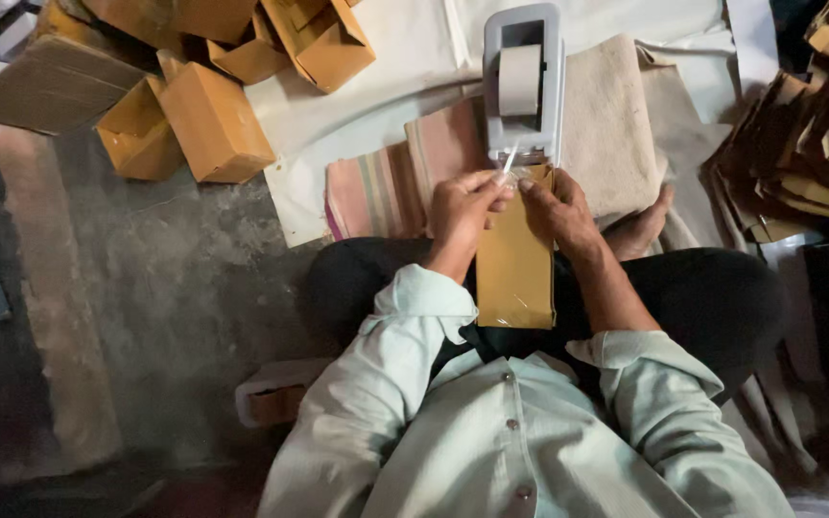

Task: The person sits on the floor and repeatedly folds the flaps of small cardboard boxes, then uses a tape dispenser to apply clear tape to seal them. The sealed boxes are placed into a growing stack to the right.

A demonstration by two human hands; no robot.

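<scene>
Here the left hand and right hand both pinch a clear tape strip onto the flat brown cardboard box; sealing looks unfinished, beside the grey tape dispenser.

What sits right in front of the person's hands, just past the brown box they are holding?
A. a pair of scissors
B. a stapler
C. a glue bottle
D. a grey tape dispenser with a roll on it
D: a grey tape dispenser stands just beyond both hands, its strip of clear tape reaching to the brown box.
</scene>
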